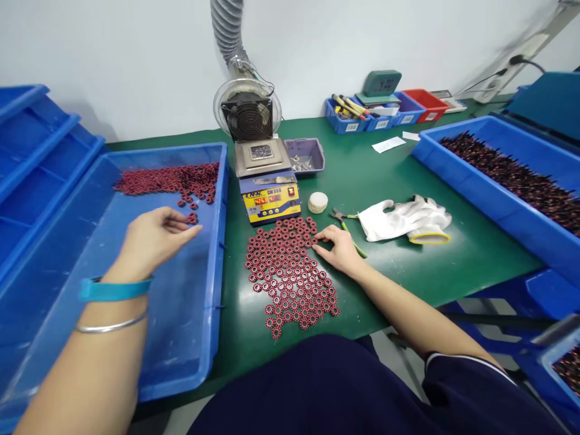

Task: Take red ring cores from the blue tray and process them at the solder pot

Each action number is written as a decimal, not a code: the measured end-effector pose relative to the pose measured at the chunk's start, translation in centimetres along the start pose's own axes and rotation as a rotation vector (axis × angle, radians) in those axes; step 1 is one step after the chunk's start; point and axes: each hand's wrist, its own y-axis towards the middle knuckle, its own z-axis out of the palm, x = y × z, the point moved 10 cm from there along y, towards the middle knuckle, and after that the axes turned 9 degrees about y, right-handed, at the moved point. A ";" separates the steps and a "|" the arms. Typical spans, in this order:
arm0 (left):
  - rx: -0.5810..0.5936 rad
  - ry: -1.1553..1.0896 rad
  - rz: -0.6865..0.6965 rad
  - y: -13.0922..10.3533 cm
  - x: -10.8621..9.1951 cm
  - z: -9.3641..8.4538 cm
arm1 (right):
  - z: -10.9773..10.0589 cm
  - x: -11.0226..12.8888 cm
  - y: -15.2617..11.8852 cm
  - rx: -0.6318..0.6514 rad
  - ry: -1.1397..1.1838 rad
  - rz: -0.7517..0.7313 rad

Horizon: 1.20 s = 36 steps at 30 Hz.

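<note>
Over the blue tray [212,254] at the left is my left hand [156,238], thumb and fingers bent toward each other. Small red ring parts [193,219] show right by its fingertips; whether it grips any is unclear. A heap of the same rings [167,179] lies at the tray's far end. My right hand [335,246] rests at the right edge of a flat spread of red rings [290,272] on the green table, its thumb and index finger pinched at a ring [313,241].
Behind the spread stands a yellow-fronted solder pot [272,202] under a fume hose [228,30]. Green-handled cutters [347,228], white gloves [399,220] and a round white pad [318,202] lie to the right. A blue tray of dark copper-coloured parts [516,175] stands far right.
</note>
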 end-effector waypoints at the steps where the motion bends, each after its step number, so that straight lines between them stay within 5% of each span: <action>1: -0.001 -0.035 0.034 -0.9 -1.9 0.8 | -0.3 0.2 0.0 -0.021 0.059 0.012; 6: 0.340 -0.359 0.287 -7.8 -11.7 6.6 | 0.6 3.9 -0.6 0.039 0.526 0.073; 9: 0.488 -0.383 0.369 -10.6 -14.1 8.3 | 2.4 8.9 -1.2 0.178 0.607 -0.016; 13: 0.464 -0.358 0.367 -10.6 -13.4 8.1 | 2.9 13.6 -1.6 0.201 0.562 -0.213; 18: 0.441 -0.401 0.401 -10.1 -13.3 7.7 | 2.9 14.5 -1.7 0.190 0.594 -0.260; 25: 0.467 -0.436 0.430 -10.7 -14.4 7.2 | 3.6 13.5 -2.0 0.268 0.738 -0.127; 31: 0.055 -0.699 0.139 -8.1 -10.6 2.5 | 4.1 10.8 -0.8 0.298 0.941 0.152; 33: 0.024 -0.761 0.089 -7.7 -9.7 2.5 | 4.1 10.1 0.0 0.296 1.016 0.234; 36: 0.135 -0.763 0.075 -7.6 -9.8 4.4 | 3.7 9.2 1.9 0.260 1.088 0.311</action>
